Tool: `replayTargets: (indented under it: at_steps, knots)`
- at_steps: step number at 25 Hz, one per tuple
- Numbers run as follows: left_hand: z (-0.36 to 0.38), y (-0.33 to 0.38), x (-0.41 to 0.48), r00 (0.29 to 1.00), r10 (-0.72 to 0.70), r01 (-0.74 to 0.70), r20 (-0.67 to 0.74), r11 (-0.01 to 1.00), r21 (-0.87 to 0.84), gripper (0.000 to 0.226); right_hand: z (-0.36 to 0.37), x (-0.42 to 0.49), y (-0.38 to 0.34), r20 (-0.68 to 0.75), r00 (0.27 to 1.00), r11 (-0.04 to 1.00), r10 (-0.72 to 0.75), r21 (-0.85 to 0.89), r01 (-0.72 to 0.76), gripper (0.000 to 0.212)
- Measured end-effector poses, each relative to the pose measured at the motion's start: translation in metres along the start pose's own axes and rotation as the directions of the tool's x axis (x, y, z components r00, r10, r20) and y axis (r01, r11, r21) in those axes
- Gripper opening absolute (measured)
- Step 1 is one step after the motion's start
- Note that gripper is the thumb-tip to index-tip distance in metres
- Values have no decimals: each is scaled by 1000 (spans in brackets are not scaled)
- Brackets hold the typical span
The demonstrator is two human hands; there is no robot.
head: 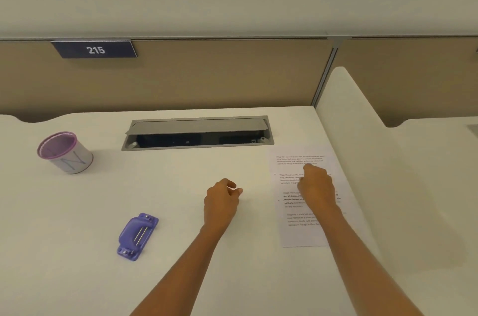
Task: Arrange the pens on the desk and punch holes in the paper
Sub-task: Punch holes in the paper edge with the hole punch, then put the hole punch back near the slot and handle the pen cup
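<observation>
Both hands empty: right hand (316,187) on paper (300,232), left hand (219,199) beside.

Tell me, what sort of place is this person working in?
Most likely an office cubicle or shared study desk. A numbered plate reading 215 hangs on the tan partition, and a grey cable hatch is set into the white desk.

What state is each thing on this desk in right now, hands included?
Cup: upright, no pens seen inside.
Punch: lying flat, untouched.
Paper: flat on the desk, right hand over it.
Cable hatch: lid open.
Left hand: loosely curled, grip holds nothing.
Right hand: fingers curled on the paper, not gripping it.
</observation>
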State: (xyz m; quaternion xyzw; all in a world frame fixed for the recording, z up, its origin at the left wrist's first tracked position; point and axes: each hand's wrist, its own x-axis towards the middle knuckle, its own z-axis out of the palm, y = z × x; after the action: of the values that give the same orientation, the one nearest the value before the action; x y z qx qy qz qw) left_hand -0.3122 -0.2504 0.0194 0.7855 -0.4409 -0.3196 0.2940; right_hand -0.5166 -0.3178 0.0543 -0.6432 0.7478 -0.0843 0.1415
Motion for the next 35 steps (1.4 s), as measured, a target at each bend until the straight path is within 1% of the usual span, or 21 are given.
replayTargets:
  at_steps: [1,2,4,6,7,9,11,13,14,16,17,19,22,24,25,27,30,31,33,35]
  knots:
    - [-19,-12,-5,999,1,-1,-44,1000,-18,19,8,-9,-21,31,999,999,-44,24,43,9]
    - [-38,-24,-9,996,-2,0,-93,1000,-28,18,17,-17,-41,58,995,996,-77,41,74,9]
    - [-76,-50,-19,979,-13,5,-203,999,-42,16,39,-38,-79,108,985,990,-132,58,126,20]
    - [-111,-77,-29,948,-21,14,-316,1000,-24,13,62,-60,-116,153,967,977,-205,97,192,24]
    - [-127,-92,-35,932,-21,23,-361,1000,2,12,74,-71,-133,190,950,964,-249,138,226,27]
    - [-152,-123,-45,910,-15,50,-414,996,75,17,96,-89,-162,297,889,927,-349,249,281,37]
    - [-167,-155,-52,920,-78,127,-384,986,104,32,114,-107,-189,383,819,893,-427,322,315,45]
    - [-174,-176,-55,945,-196,216,-263,975,50,41,127,-120,-210,427,770,872,-474,348,343,49]
    - [-175,-182,-54,954,-230,235,-189,972,4,39,133,-125,-219,436,755,864,-490,360,353,48]
    - [-176,-188,-52,972,-221,214,-75,973,-87,23,142,-134,-232,438,737,848,-514,390,360,43]
    - [-177,-188,-49,978,-206,200,-45,974,-111,16,145,-139,-237,430,737,841,-522,405,359,39]
    - [-180,-185,-44,984,-180,177,-17,977,-116,9,149,-146,-239,401,751,832,-524,429,351,31]
    - [-184,-184,-39,995,-83,80,-48,995,-60,4,148,-156,-233,354,800,821,-484,500,276,21]
    - [-185,-187,-42,995,47,-46,-93,999,11,12,145,-161,-223,311,835,792,-453,571,217,18]
    - [-185,-190,-43,986,132,-126,-99,990,64,17,145,-164,-217,273,851,776,-449,592,219,18]
    - [-185,-198,-46,956,285,-269,-64,944,190,22,145,-172,-205,202,871,766,-447,590,257,25]
    - [-186,-205,-45,921,390,-370,-3,877,307,22,151,-190,-192,173,879,774,-445,568,280,48]
    - [-186,-206,-44,905,425,-407,21,851,332,23,154,-195,-190,159,881,776,-446,559,292,51]
    - [-185,-207,-42,883,466,-453,53,818,354,28,158,-199,-186,108,885,769,-453,550,326,49]
    - [-185,-208,-40,867,497,-481,45,808,340,32,158,-201,-186,60,885,755,-462,550,357,46]
